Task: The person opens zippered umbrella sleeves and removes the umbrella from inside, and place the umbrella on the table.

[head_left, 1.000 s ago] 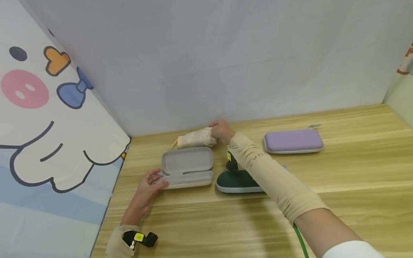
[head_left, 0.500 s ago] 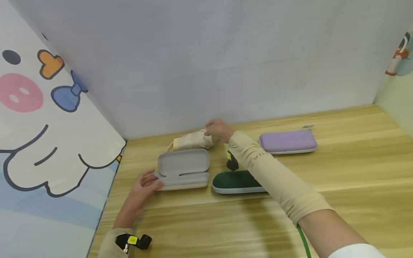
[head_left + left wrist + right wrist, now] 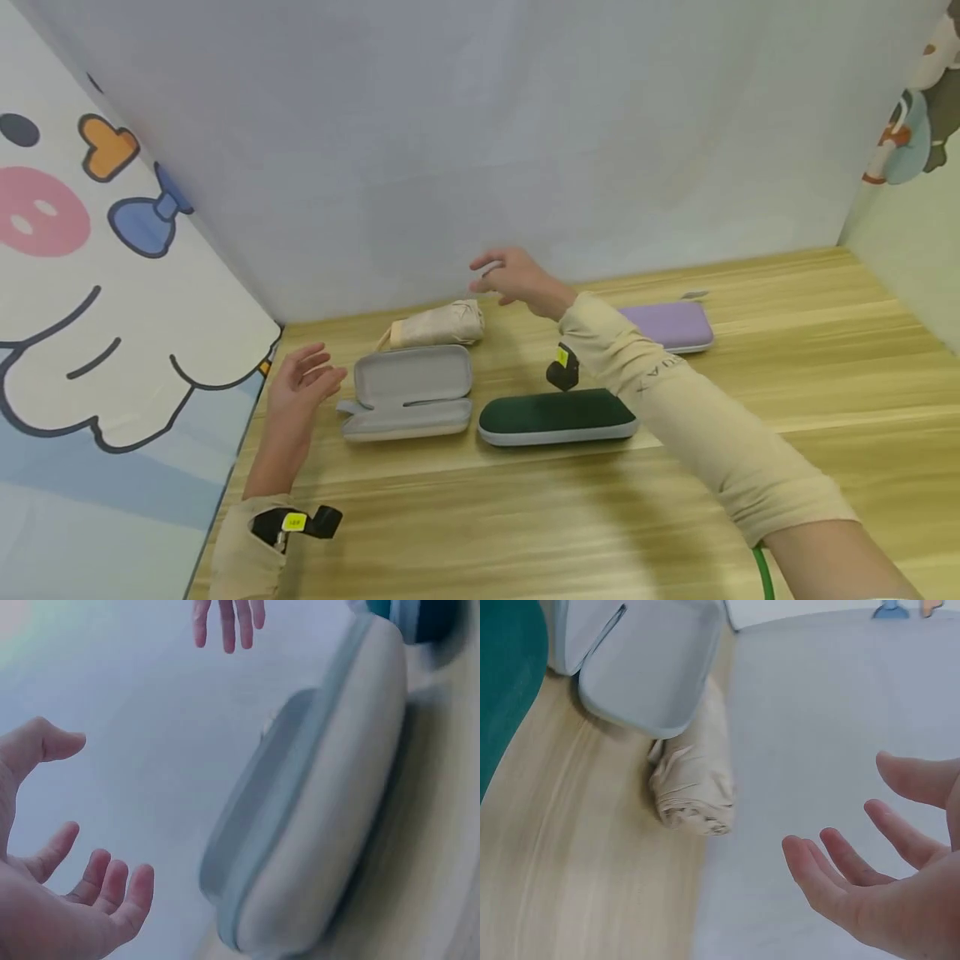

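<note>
A cream hard zip case lies unfolded on the table, its grey lining showing. Behind its raised lid rests a beige folded umbrella, with a thin strap at its left end. My left hand hovers left of the case, fingers loosely bent and holding nothing. Above and right of the umbrella is my right hand, raised off it with relaxed, spread fingers. The right wrist view shows the umbrella's pleated end apart from the fingertips. In the left wrist view, the case's cream side faces the camera.
A closed dark green case lies right of the cream one. Farther back, a purple case is partly covered by my right sleeve. A pale cloth wall rises behind the wooden table; a cartoon-printed panel borders the left.
My right hand has let go of the umbrella and lifted up and right. My left hand has left the cream case's left end and moved up and left.
</note>
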A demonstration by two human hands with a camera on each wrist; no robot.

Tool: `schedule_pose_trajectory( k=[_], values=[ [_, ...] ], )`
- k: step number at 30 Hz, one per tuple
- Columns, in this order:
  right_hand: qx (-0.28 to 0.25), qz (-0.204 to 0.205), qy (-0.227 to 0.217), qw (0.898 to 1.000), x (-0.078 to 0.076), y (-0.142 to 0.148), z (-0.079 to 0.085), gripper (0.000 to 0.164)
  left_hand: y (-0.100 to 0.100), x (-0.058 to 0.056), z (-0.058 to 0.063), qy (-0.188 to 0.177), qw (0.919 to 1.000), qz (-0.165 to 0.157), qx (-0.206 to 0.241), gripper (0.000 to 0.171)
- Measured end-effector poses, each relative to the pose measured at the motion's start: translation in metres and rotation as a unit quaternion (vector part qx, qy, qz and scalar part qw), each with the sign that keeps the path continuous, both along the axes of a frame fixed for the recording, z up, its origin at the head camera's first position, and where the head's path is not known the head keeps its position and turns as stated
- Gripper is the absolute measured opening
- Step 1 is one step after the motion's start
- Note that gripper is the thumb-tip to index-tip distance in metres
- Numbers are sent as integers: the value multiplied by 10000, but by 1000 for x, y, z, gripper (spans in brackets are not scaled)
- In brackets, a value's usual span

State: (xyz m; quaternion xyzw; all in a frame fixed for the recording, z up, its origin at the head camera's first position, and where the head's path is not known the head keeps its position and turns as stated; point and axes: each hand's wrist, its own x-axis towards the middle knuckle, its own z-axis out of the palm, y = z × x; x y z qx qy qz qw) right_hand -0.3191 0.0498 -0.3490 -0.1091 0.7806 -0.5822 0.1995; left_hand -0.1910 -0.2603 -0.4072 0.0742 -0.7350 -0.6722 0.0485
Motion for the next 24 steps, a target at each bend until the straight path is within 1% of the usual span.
schedule_pose_trajectory(
  k=[3,8,11,12,15,18,21,24],
  values=[
    [59,69,215,9997,8,8,9,36,8,-1,10,305,9989,-362,46,53],
    [48,115,675,9976,19,26,21,35,27,-2,24,520,9949,-865,-53,55],
    [35,103,1018,9947,26,38,26,34,40,-5,29,616,9921,-1082,-136,55],
    [56,98,1127,9936,28,42,27,34,44,-5,31,662,9909,-1153,-232,55],
    [106,41,1357,9907,35,54,29,33,57,-7,32,727,9873,-1324,-487,57],
    [145,-93,1494,9886,40,67,26,32,71,-10,31,747,9825,-1534,-750,60],
    [153,-227,1574,9872,44,80,23,32,82,-12,28,727,9789,-1723,-822,62],
    [187,-330,1642,9857,48,94,21,32,91,-13,26,709,9759,-1836,-938,63]
  ],
)
